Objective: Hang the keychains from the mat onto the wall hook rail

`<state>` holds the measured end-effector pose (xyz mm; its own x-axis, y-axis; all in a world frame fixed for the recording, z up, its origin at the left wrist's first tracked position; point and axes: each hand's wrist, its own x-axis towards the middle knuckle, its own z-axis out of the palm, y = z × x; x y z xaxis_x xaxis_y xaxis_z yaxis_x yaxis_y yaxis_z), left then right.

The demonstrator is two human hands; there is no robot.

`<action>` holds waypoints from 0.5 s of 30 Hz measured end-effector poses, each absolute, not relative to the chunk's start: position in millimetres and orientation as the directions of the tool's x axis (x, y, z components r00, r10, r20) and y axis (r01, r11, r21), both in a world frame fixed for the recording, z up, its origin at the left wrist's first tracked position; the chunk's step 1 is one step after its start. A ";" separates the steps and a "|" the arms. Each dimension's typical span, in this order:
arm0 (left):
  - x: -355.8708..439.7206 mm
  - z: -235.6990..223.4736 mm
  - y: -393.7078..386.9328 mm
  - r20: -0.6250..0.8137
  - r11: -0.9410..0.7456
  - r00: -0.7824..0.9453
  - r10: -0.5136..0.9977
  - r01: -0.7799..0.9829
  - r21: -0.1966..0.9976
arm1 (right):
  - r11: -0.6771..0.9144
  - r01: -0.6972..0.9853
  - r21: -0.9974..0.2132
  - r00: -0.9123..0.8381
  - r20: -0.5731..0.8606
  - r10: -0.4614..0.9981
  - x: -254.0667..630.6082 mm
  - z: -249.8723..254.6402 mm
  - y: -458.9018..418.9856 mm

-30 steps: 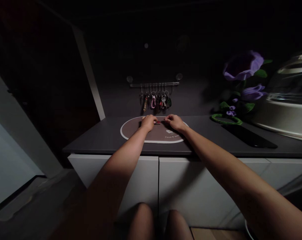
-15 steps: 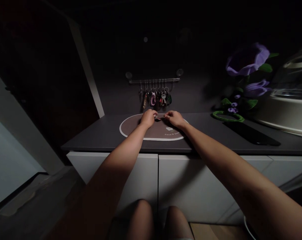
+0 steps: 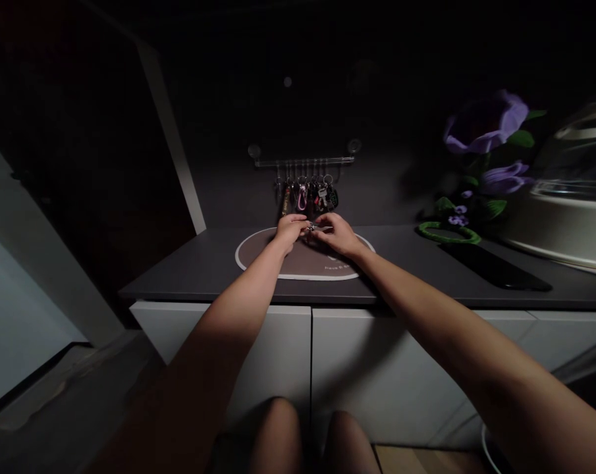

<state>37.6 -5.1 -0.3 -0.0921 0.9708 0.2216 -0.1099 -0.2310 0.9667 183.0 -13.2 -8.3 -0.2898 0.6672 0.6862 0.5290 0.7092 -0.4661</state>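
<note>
Over the brown oval mat [image 3: 258,253], my left hand [image 3: 288,232] pinches a small shiny metal piece, which looks like a key ring [image 3: 311,226]. My right hand [image 3: 340,234] meets it from the other side, thumb and forefinger curled at the metal. Fine detail is too small and dark to make out, and whatever hangs below the ring is mostly hidden by the fingers. Just behind the hands, several keys and trinkets hang from a clear hook rail [image 3: 305,161], among them a pink carabiner-like clip [image 3: 302,197].
A dark grey counter [image 3: 179,266] lies above white cabinet doors [image 3: 268,349]. On the right are a black flat slab like a phone [image 3: 495,265], purple fabric flowers [image 3: 490,125] with a green ring base [image 3: 448,232], and a large cream domed appliance [image 3: 569,224].
My right hand has moved left to the left hand, closing the gap between them. The metal piece now sits between both hands' fingertips, slightly higher than before.
</note>
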 end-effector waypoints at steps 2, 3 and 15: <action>37.2 0.5 -6.0 0.188 -0.200 -0.082 0.979 -0.169 0.965 | 0.740 0.486 -0.465 -0.324 0.690 0.647 181.7 -10.2 -12.2; 37.1 1.1 -6.8 0.177 -0.188 -0.075 0.981 -0.190 0.964 | 0.749 0.472 -0.464 -0.332 0.694 0.639 181.1 -11.0 -11.6; 36.5 2.3 -9.6 0.121 -0.109 0.027 0.992 -0.274 0.956 | 0.753 0.496 -0.433 -0.300 0.728 0.616 182.8 -11.4 -11.9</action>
